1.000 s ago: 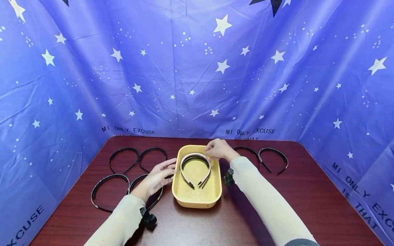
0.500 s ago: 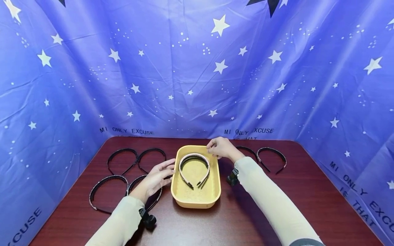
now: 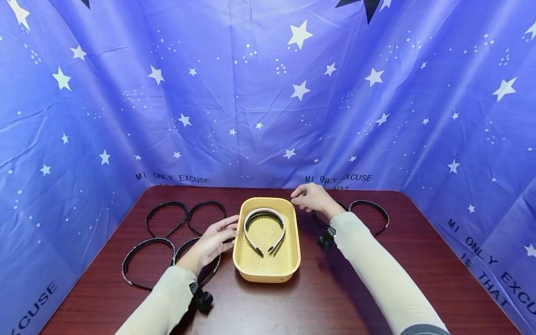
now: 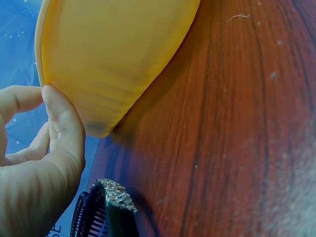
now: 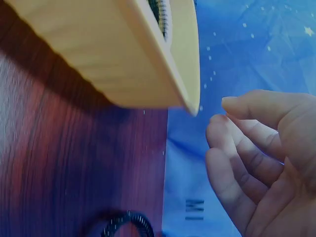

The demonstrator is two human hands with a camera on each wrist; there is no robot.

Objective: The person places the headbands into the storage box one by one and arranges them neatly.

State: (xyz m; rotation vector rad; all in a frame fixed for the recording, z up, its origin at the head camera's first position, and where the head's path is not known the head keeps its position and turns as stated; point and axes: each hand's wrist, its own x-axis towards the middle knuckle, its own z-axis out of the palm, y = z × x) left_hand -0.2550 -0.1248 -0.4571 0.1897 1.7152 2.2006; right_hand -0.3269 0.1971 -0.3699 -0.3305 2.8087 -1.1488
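Observation:
A pale yellow plastic tub (image 3: 266, 278) stands in the middle of the table. Inside it lie headbands (image 3: 264, 215) nested together, one with a pinkish-white outer face and dark comb teeth within. My left hand (image 3: 210, 246) is at the tub's left side; in the left wrist view its thumb and index finger (image 4: 24, 98) pinch the rim. Just off the tub's far right corner hovers my right hand (image 3: 313, 199), apart from the rim. Its fingers are loosely bent with nothing between them, as the right wrist view shows.
Several dark toothed headbands lie left of the tub, such as a far-left headband (image 3: 166, 204) and a near-left headband (image 3: 147, 243), one partly under my left arm. On the right lies a headband (image 3: 368, 203), beside another headband (image 3: 320, 219) partly hidden by my right wrist. A starry blue curtain (image 3: 268, 116) surrounds the table.
My right hand has let go of the tub's far right rim and moved away to the right. The left hand, the tub and its headbands stay in place.

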